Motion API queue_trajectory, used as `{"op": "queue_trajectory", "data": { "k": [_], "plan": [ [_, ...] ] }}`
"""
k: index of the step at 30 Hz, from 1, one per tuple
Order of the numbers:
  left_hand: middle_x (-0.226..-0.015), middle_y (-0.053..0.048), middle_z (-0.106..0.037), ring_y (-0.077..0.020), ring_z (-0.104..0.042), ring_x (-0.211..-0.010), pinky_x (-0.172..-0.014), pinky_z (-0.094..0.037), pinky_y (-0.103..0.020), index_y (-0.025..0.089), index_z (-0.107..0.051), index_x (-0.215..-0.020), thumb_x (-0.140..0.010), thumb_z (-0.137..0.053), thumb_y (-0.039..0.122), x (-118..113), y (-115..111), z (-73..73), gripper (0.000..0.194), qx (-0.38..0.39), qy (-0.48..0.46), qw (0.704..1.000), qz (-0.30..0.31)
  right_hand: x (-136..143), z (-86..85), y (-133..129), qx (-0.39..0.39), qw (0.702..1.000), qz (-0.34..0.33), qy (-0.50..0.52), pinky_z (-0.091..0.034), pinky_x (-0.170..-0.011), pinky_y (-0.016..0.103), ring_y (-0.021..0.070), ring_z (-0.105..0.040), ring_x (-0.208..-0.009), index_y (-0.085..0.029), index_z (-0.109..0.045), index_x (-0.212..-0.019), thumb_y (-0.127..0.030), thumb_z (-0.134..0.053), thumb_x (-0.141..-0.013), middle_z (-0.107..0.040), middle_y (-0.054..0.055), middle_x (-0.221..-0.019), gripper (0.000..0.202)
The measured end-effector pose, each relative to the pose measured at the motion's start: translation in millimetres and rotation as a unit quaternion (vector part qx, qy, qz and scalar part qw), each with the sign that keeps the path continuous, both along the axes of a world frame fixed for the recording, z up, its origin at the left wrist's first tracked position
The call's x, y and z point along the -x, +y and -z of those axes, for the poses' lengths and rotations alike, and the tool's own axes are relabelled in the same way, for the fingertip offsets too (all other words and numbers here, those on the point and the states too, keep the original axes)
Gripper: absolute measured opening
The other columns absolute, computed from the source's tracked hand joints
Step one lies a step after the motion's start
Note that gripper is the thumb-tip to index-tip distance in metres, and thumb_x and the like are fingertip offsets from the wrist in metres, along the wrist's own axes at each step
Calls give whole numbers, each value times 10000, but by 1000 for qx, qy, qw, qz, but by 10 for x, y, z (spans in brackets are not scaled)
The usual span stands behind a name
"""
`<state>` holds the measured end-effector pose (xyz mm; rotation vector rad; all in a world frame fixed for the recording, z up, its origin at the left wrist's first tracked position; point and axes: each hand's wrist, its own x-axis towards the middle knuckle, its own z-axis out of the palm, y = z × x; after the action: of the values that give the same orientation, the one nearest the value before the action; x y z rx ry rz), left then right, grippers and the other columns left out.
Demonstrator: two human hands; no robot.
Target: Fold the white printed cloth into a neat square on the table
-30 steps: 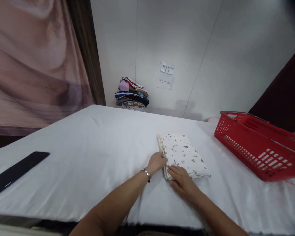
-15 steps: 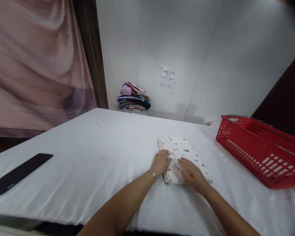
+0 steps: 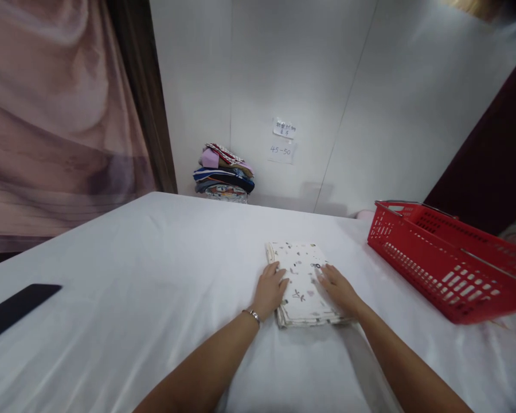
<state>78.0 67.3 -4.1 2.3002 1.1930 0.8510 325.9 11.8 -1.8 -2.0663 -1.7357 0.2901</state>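
Note:
A folded white cloth (image 3: 303, 287) with small printed figures lies on the white-covered table, its layered edge facing me. My left hand (image 3: 270, 289) rests along its left side, fingers spread and touching the upper layer. Over the right side of the cloth lies my right hand (image 3: 339, 291), open, with the fingers stretched out flat. That hand and forearm hide part of the cloth's right edge. A bracelet (image 3: 253, 315) circles my left wrist.
A red plastic basket (image 3: 434, 269) with metal handles stands on the table (image 3: 155, 275) at the right. A flat black object (image 3: 21, 307) lies at the left. Behind the table rises a stack of folded fabrics (image 3: 224, 172), near paper signs (image 3: 282, 152) on the wall.
My right hand has slid from the middle of the cloth to its right side, uncovering the printed centre. My left hand stays at the left edge. The camera view has shifted slightly.

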Motion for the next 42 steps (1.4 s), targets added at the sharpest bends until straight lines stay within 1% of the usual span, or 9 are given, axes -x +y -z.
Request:
{"op": "queue_trajectory", "data": {
  "k": [3, 9, 14, 19, 23, 29, 33, 38, 42],
  "plan": [
    [-1406, -120, -380, -224, -342, -1289, -1054, -293, -351, 150, -457, -1266, -845, -496, 378, 9, 1, -8, 480, 23, -19, 998, -56, -156, -90, 73, 16, 993, 97, 62, -318, -1058, 411, 259, -424, -1264, -107, -474, -1315, -450, -422, -852, -473, 145, -1358, 578],
    [-1201, -103, -555, -219, -526, -1082, -909, -381, -319, 176, -364, -1315, -844, -471, 445, 37, -28, -84, 554, 106, -1, 990, -94, -312, -130, 199, 69, 969, 171, 161, -455, -886, 398, 291, -585, -1064, -82, -432, -1342, -514, -526, -783, -584, 192, -1212, 713],
    [-1213, -93, -552, -216, -556, -1025, -845, -402, -300, 195, -338, -1328, -827, -490, 395, 65, -15, -99, 560, 138, 18, 986, -89, -294, -149, 214, 84, 961, 144, 220, -493, -797, 367, 287, -628, -972, -120, -594, -1174, -561, -583, -720, -637, 170, -1136, 632],
    [-1221, -82, -547, -205, -547, -1032, -855, -395, -287, 206, -346, -1316, -813, -508, 354, 71, 7, -104, 549, 148, 21, 985, -84, -306, -74, 134, 78, 979, 128, 142, -454, -864, 384, 305, -611, -997, -132, -655, -1039, -556, -541, -750, -678, 134, -1043, 525],
    [-1221, -82, -541, -211, -538, -1054, -843, -399, -281, 211, -339, -1316, -794, -542, 368, 69, 14, -120, 582, 161, 12, 983, -88, -309, -115, 132, 115, 984, 137, 3, -416, -915, 439, 339, -564, -1074, -99, -607, -1143, -561, -488, -786, -631, 188, -1124, 596],
    [-1143, -71, -590, -215, -575, -982, -766, -414, -276, 222, -410, -1231, -792, -540, 361, 83, 12, -161, 479, 167, 22, 982, -82, 185, -289, 504, -40, 994, -59, -83, -285, -1071, 440, 262, -384, -1285, -157, -524, -1257, -369, -419, -863, -481, 115, -1356, 460],
    [-1104, -52, -618, -206, -593, -941, -742, -409, -269, 232, -414, -1214, -793, -537, 351, 91, 3, -151, 455, 149, 19, 986, -78, 723, -230, 874, -31, 976, -205, -73, -227, -1105, 437, 240, -279, -1350, -128, -467, -1316, -352, -371, -890, -390, 118, -1427, 491],
    [-1078, -40, -634, -202, -601, -937, -744, -404, -266, 240, -425, -1206, -782, -555, 320, 98, 5, -144, 450, 158, 11, 984, -83, 1015, -98, 1096, 27, 972, -223, -75, -197, -1087, 518, 258, -226, -1370, -180, -382, -1379, -401, -303, -928, -316, 94, -1470, 509],
    [-1058, -39, -639, -203, -605, -923, -730, -406, -266, 241, -422, -1212, -781, -557, 351, 109, 12, -160, 464, 172, 6, 982, -77, 806, -136, 1044, 7, 974, -223, -47, -231, -1092, 484, 260, -262, -1357, -191, -442, -1346, -405, -364, -907, -376, 90, -1439, 495]
  ]
}}
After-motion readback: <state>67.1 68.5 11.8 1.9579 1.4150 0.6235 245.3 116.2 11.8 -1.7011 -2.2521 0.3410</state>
